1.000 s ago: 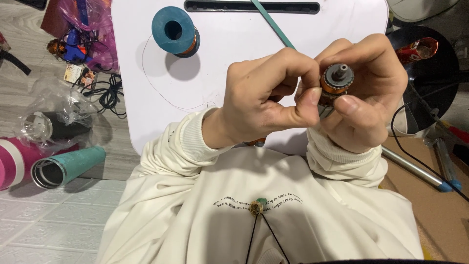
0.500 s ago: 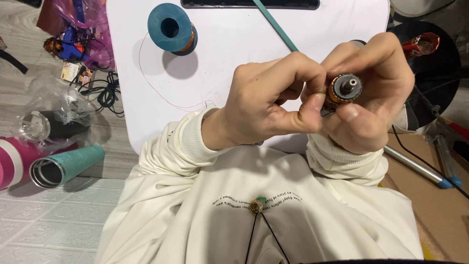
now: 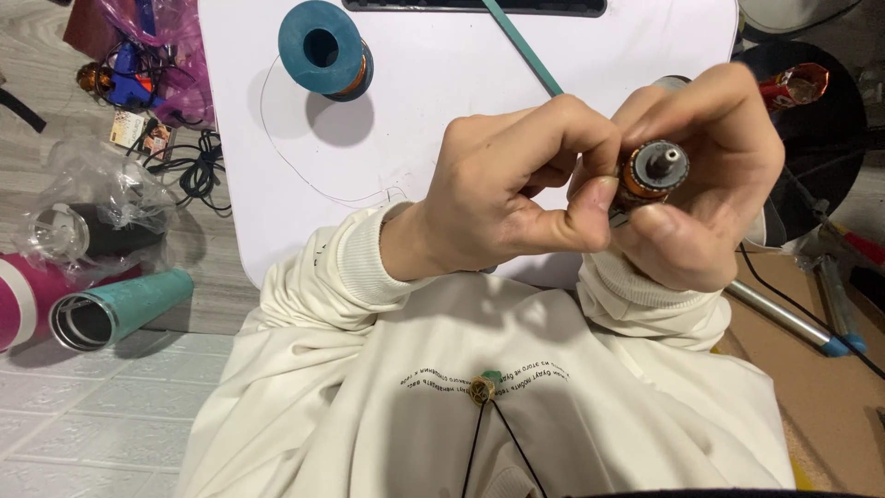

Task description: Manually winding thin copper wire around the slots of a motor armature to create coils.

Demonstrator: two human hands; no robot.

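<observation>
While both hands hover above the near edge of the white tabletop (image 3: 442, 111), the right hand (image 3: 710, 184) curls tight around a small copper-wound motor rotor (image 3: 653, 171), its shaft end facing the camera. The left hand (image 3: 507, 198) pinches thumb and fingers closed against the rotor's side. Toward the tabletop's far left corner sits a teal wire spool (image 3: 324, 48), thin wire (image 3: 277, 157) looping from it.
</observation>
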